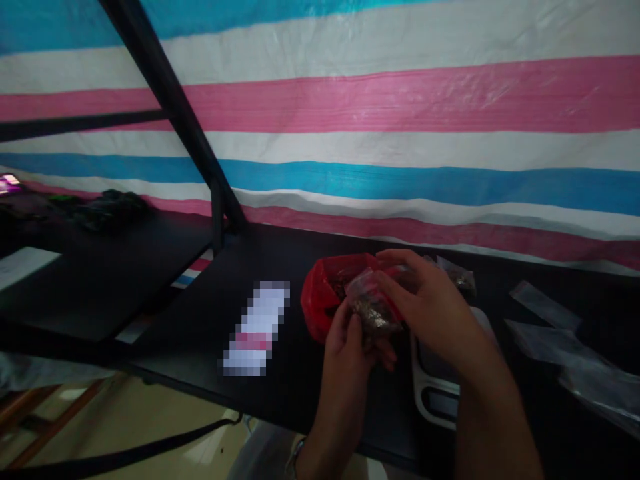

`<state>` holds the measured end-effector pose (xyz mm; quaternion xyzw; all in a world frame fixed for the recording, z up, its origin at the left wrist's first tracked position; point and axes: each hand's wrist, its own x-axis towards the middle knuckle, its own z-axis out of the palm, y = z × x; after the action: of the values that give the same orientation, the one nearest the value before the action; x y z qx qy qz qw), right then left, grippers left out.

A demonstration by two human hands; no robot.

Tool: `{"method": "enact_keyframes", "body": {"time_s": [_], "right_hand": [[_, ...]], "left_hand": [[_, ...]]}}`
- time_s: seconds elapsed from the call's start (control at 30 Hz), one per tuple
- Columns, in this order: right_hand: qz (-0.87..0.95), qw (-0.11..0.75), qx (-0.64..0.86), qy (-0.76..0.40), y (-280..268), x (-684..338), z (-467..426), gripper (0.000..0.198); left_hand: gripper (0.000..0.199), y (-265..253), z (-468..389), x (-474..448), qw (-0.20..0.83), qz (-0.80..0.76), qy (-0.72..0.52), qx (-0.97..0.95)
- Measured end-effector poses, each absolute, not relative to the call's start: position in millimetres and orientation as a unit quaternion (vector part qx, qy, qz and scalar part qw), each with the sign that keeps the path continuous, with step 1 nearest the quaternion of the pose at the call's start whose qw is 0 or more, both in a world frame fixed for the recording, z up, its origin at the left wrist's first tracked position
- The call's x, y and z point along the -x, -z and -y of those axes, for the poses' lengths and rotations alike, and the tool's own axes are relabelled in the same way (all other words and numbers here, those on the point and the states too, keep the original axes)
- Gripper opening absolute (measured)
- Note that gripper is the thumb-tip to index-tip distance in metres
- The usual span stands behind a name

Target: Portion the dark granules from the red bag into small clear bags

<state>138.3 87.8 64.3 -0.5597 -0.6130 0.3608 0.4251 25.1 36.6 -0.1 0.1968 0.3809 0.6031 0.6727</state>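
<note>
A small clear plastic bag point(373, 310) holds a heap of small, shiny, brass-coloured pieces, too small to name. From below and the left, my left hand point(345, 340) grips the bag between thumb and fingers. My right hand point(420, 293) closes over the bag's upper edge, with the thumb against the plastic; its fingertips are partly hidden. Just behind both hands sits an open red plastic bag point(314, 300), with more small pieces visible inside. Under my right forearm lies a scale point(425, 403), partly covered.
Another filled clear bag point(460, 275) lies behind my right hand. Several flat clear bags point(595, 373) are spread at the right of the black table point(190, 353). A pixelated pale item point(257, 327) lies left. A black metal frame point(185, 133) and striped sheet point(400, 100) stand behind.
</note>
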Motion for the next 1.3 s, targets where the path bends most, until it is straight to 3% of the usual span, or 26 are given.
{"method": "enact_keyframes", "body": {"time_s": [0.17,0.33,0.5,0.67,1.07,1.3], "right_hand": [[0.676,0.307,0.600,-0.296,-62,-129,-96,0.020],[0.712,0.243,0.597,-0.279,-56,-123,-99,0.026],[0.738,0.229,0.573,-0.274,-51,-116,-97,0.032],[0.748,0.239,0.560,-0.264,-51,-117,-95,0.034],[0.743,0.259,0.564,-0.251,-47,-129,-96,0.035],[0.737,0.255,0.563,-0.274,-49,-129,-94,0.037]], "left_hand": [[0.069,7,-38,-16,0.696,-0.377,-0.587,-0.172],[0.049,11,-35,-10,0.723,-0.391,-0.542,-0.176],[0.032,6,-37,-8,0.737,-0.390,-0.533,-0.147],[0.041,4,-38,-11,0.703,-0.427,-0.551,-0.141],[0.037,11,-38,-2,0.743,-0.381,-0.523,-0.174],[0.050,7,-35,-2,0.741,-0.393,-0.501,-0.211]]}}
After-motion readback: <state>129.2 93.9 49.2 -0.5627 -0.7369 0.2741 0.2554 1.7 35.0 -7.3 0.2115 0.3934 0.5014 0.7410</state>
